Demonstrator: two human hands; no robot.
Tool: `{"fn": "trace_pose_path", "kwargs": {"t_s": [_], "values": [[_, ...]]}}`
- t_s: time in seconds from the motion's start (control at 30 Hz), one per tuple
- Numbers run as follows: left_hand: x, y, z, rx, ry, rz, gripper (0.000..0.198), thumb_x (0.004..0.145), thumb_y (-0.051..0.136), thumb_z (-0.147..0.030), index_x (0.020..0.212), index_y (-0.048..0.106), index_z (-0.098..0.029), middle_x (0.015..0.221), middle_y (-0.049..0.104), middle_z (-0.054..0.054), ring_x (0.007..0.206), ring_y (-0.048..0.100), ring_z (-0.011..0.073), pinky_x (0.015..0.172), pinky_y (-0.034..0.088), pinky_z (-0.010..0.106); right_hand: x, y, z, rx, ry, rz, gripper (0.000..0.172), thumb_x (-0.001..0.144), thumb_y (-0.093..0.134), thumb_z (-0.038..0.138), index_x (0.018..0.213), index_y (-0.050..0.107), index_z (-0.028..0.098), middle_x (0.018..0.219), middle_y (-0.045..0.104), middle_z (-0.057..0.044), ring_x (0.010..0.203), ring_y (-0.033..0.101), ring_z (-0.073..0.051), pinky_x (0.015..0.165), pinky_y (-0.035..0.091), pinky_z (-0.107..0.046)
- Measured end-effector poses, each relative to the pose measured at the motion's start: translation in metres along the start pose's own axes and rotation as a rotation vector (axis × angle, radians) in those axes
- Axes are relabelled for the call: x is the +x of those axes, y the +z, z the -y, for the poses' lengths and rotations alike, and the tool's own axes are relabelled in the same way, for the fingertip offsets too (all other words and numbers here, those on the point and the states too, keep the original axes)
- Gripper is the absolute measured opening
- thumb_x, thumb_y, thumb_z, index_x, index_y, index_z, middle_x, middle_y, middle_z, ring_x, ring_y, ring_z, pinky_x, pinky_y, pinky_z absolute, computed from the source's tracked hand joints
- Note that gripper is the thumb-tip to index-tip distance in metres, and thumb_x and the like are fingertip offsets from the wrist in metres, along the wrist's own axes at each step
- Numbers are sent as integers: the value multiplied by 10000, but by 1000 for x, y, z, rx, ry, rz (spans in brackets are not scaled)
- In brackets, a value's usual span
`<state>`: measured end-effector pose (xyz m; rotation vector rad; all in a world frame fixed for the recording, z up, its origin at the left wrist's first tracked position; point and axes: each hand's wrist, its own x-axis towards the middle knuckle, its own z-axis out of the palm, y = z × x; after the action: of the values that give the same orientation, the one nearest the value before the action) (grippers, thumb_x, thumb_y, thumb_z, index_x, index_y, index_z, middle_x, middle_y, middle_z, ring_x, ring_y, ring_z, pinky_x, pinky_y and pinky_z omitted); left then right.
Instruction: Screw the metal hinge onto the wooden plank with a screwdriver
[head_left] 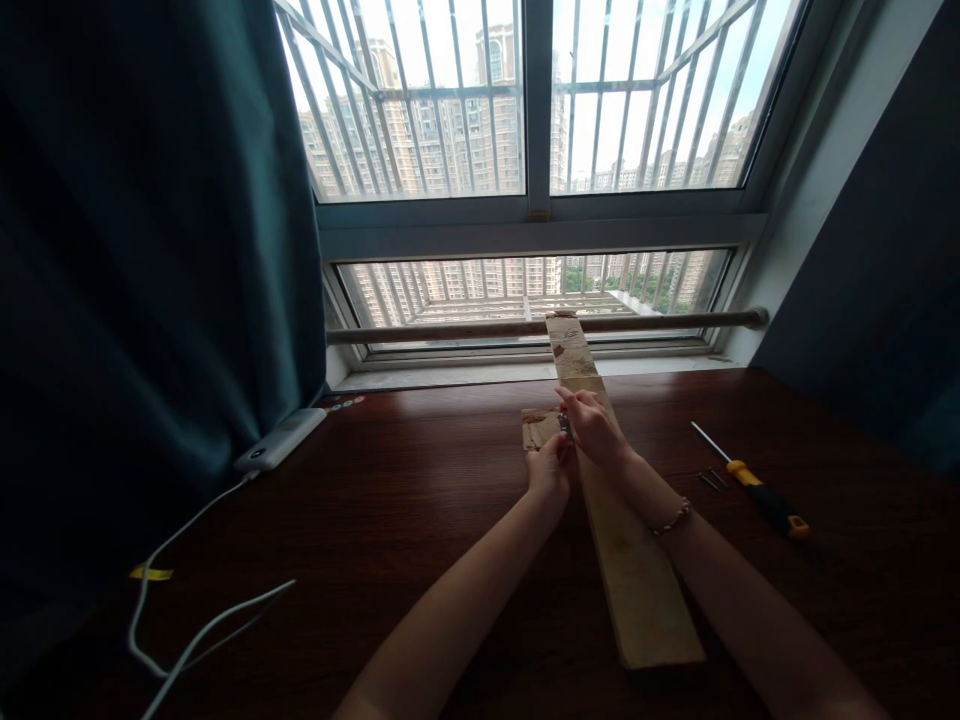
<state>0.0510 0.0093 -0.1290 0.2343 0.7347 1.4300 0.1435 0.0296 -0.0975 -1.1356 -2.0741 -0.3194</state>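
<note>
A long wooden plank (630,570) runs away from me across the table, its far end by the window rail. Against its left side lies a short wooden piece (540,428). Where the two meet is a small dark metal fitting (565,424), too small to make out fully. My left hand (549,472) is closed at the near edge of the short piece, thumb and fingers pinching the fitting. Over the plank, my right hand (595,427) is closed with its fingertips at the same fitting; the hand partly hides what it grips.
On the right lie a screwdriver (765,497) with a yellow and black handle and several screws (712,480). A white power strip (283,440) with a white cable (191,520) is at the left, beside a dark curtain (165,250). A rail (450,330) crosses before the window.
</note>
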Motion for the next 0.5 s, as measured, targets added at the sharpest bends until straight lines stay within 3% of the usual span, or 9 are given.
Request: {"fn": "trace_pose_path", "kwargs": {"t_s": [0.5], "values": [[-4,2,0,10,18,-48,137,626,640,-3,686,568,-103,619,641,36,535,602,104,548,483,205,0,-2,3,14,22,-19,338,799,451,56,1126,454,142,849,577,-89,857,504,-242,755,449,-343]]}}
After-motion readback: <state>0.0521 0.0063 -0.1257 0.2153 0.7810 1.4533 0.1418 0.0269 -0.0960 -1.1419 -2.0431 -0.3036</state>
